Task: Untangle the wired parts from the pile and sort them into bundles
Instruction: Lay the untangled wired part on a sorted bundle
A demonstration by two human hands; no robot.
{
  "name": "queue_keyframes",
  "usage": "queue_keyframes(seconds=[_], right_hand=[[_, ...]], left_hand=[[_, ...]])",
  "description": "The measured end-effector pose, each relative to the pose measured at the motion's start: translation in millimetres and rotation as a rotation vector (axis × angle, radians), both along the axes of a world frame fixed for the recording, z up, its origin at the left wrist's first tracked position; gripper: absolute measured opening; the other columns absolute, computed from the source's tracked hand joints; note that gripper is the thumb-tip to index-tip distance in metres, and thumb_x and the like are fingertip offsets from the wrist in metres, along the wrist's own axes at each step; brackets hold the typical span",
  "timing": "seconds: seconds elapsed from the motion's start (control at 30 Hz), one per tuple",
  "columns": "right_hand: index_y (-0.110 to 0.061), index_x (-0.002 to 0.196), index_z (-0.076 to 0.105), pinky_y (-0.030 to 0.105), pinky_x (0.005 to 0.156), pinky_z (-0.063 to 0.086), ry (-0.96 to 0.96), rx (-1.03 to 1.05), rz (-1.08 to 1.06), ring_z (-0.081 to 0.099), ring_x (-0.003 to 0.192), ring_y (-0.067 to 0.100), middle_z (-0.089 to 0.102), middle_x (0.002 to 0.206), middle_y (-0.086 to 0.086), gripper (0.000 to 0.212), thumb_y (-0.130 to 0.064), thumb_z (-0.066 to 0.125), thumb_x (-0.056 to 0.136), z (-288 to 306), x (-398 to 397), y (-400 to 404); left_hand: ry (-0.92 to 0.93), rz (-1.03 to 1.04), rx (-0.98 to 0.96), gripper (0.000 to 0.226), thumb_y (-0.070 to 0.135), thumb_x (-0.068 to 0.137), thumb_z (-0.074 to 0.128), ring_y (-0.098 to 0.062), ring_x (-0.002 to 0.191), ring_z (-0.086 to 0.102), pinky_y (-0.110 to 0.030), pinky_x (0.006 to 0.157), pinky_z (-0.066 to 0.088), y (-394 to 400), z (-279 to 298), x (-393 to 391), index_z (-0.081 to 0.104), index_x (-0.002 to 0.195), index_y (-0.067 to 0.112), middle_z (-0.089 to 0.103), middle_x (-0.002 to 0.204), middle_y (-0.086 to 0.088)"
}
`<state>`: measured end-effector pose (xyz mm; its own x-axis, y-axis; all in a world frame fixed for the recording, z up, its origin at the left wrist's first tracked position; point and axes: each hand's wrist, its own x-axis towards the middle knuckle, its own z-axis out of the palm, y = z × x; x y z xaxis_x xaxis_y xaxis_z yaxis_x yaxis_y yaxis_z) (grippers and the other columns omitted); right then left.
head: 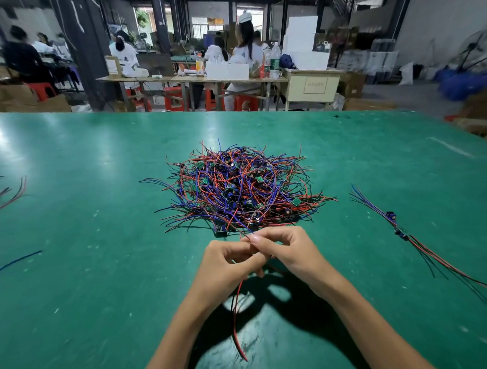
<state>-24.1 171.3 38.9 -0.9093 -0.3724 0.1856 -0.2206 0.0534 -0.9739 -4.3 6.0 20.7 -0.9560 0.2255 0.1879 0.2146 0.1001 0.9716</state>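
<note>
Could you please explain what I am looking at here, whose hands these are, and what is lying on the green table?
There is no machine: a head-worn camera looks forward and down at the person's own bare hands. On the green table top sits a tangled pile of red, blue and black wires with small circuit boards. To the right lies a small sorted bundle of straightened wired parts. The left hand and the right hand meet just in front of the pile, pinching a red and black wire pair that hangs towards the camera. Other workers sit at blurred tables behind.
</note>
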Motion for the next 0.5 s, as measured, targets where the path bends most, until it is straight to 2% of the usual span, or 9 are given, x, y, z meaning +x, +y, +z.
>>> queue_keyframes(seconds=[0.1,0.17,0.2,0.27,0.4,0.5], right_hand=[[-0.017,0.092,0.08,0.026,0.077,0.05,-0.013,0.001,-0.033,0.068,0.077,0.013,0.076,0.084,0.007,0.018,-0.03,0.068,0.094,2.4,-1.9,4.0],[-0.018,0.09,0.077,0.036,0.081,0.047,-0.114,-0.052,-0.023,0.064,0.084,0.016,0.075,0.091,0.003,0.022,-0.037,0.066,0.09,5.4,-3.5,6.4],[-0.019,0.09,0.075,0.036,0.08,0.046,-0.17,-0.093,0.003,0.063,0.085,0.017,0.074,0.093,0.003,0.024,-0.04,0.065,0.088,7.0,-4.2,7.7],[-0.023,0.089,0.075,0.029,0.074,0.045,-0.224,-0.132,0.032,0.06,0.083,0.013,0.072,0.094,0.0,0.023,-0.043,0.065,0.086,9.6,-3.8,9.7],[-0.025,0.087,0.076,0.021,0.062,0.04,-0.209,-0.154,-0.023,0.052,0.073,0.01,0.068,0.087,-0.003,0.014,-0.032,0.065,0.093,6.8,-4.8,12.3],[-0.023,0.1,0.08,0.017,0.055,0.037,-0.25,-0.209,0.003,0.049,0.067,0.008,0.07,0.09,-0.001,0.016,-0.025,0.068,0.089,7.2,-7.4,15.3]], left_hand=[[-0.015,-0.005,0.037,0.008,0.018,0.089,0.075,-0.008,0.059,0.057,-0.02,0.056,0.044,-0.6,0.4,-0.3,0.082,0.087,0.015,0.072,0.063,-0.005],[-0.038,0.002,0.086,0.008,0.016,0.088,0.075,-0.011,0.06,0.061,-0.018,0.055,0.045,-0.6,0.7,-0.7,0.082,0.091,0.014,0.072,0.064,-0.008],[-0.046,0.009,0.107,0.008,0.018,0.087,0.077,-0.012,0.061,0.062,-0.018,0.055,0.045,-0.4,1.1,-0.6,0.082,0.091,0.013,0.071,0.064,-0.009],[-0.058,0.012,0.132,0.012,0.023,0.083,0.08,-0.012,0.061,0.064,-0.018,0.055,0.045,-0.2,2.0,0.2,0.082,0.088,0.013,0.071,0.064,-0.009],[-0.08,-0.019,0.163,0.012,0.027,0.08,0.077,-0.011,0.059,0.065,-0.018,0.056,0.046,0.3,3.3,2.0,0.082,0.087,0.018,0.07,0.064,-0.008],[-0.09,-0.025,0.195,0.02,0.026,0.081,0.076,-0.014,0.06,0.063,-0.019,0.057,0.045,-0.9,3.0,1.9,0.08,0.089,0.008,0.069,0.066,-0.012]])
